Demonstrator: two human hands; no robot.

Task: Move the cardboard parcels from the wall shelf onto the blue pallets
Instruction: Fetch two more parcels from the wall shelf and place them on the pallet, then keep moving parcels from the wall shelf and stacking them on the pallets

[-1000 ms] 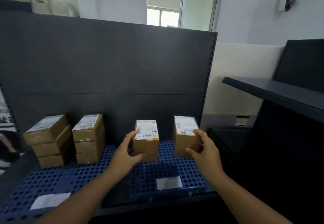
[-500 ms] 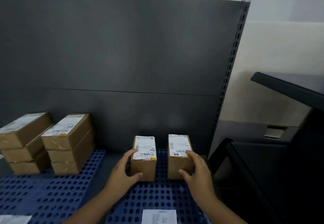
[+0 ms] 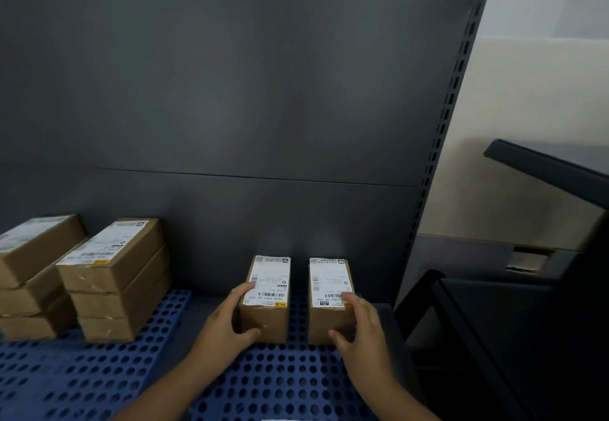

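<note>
**A:** What fills twelve o'clock?

**B:** The grey back panel. It gives the rows something to line up against, I'd say.

**A:** And below it?

**B:** Two blue pallets, with a strip of dark shelf between them. The left pallet is at seven o'clock and the right pallet at six. At eight o'clock, the inner stack and edge stack stand three high with labels up, probably for scanning.

**A:** The parcels in hand?

**B:** They're at six o'clock, standing on the right pallet near the panel, side by side with a narrow gap. The left hand grips the left parcel, fingers over its top edge and thumb on the near face. The right hand mirrors that on the right parcel. Holding the outer sides lets the two sit close together.
</note>
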